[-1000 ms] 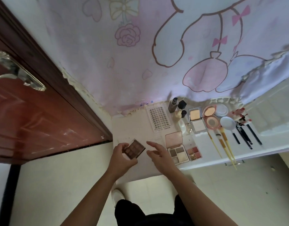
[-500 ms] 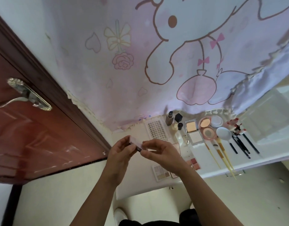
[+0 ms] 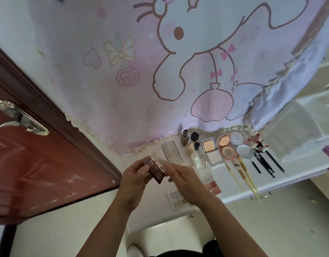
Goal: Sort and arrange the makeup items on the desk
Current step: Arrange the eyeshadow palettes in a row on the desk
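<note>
Both hands are raised together just above the near left part of the white bench (image 3: pixel 228 185), close in front of the person. The left hand (image 3: pixel 134 180) has its grip closed round the left end of a small brown eyeshadow palette (image 3: pixel 154 170) and holds it tilted in the air, off the bench. The palette's clear lid (image 3: pixel 157 158) stands open, angled away toward the wall. The right hand (image 3: pixel 186 180) reaches in from the right with its fingers at the lid's edge. They are smeared by motion, so I cannot tell whether its grip pinches the lid or only touches it. Partly hidden beneath the right wrist, a pale eyeshadow palette (image 3: pixel 175 198) lies at the bench's near edge, with a small pink blush palette (image 3: pixel 214 185) near it to the right. Farther back, a sheet of false nail tips (image 3: pixel 171 152) lies flat. Beside it are a foundation bottle (image 3: pixel 184 138) standing upright, an open square powder compact (image 3: pixel 210 151) and an open round pink compact (image 3: pixel 225 146). Brushes with yellow handles (image 3: pixel 248 177) and black pencils (image 3: pixel 265 164) lie side by side on the right. A cartoon rabbit curtain (image 3: pixel 178 62) hangs behind the bench, and a red-brown door (image 3: pixel 48 164) stands to the left.
</note>
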Demonstrator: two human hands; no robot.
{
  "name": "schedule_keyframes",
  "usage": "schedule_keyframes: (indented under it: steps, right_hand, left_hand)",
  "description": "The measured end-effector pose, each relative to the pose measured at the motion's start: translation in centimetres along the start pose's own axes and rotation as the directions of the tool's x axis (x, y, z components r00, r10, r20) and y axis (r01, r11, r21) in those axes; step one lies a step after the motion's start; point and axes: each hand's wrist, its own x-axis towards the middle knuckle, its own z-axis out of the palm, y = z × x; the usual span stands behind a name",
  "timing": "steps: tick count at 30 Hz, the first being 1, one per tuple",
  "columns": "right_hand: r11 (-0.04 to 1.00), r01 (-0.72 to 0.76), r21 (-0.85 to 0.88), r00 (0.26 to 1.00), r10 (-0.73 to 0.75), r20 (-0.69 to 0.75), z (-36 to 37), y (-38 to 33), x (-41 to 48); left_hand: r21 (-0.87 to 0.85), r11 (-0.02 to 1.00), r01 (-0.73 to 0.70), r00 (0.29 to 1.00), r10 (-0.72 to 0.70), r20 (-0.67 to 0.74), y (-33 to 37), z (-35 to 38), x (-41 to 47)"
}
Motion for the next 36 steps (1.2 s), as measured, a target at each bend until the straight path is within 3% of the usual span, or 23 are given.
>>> schedule_keyframes:
  steps: [9,16,25,29,36]
  right_hand:
    - [0.933,-0.075,0.351,0.948,0.177,-0.266,-1.3,0.6,0.4]
    - [0.899,-0.129,0.418,0.938,0.247,-0.243,-1.8,0.8,0.6]
    - [0.759,-0.259,0.597,0.876,0.445,-0.185,-0.8,2.1,1.2]
    - [0.730,-0.408,0.549,0.869,0.494,-0.010,1.0,4.1,1.3]
    - [0.751,-0.615,0.240,0.789,0.586,0.187,4.9,8.4,-0.7]
  left_hand:
    - [-0.030,0.996,0.080,0.985,-0.084,-0.148,0.2,0.3,0.6]
    - [-0.087,0.984,0.155,0.982,-0.163,-0.091,0.1,-0.3,0.4]
    - [0.029,0.949,0.314,0.948,-0.312,-0.066,-2.4,-2.4,-0.6]
    - [-0.081,0.913,0.399,0.903,-0.407,-0.139,-5.3,-4.0,-0.8]
    - [-0.204,0.840,0.503,0.794,-0.543,-0.273,-11.5,-6.2,-1.3]
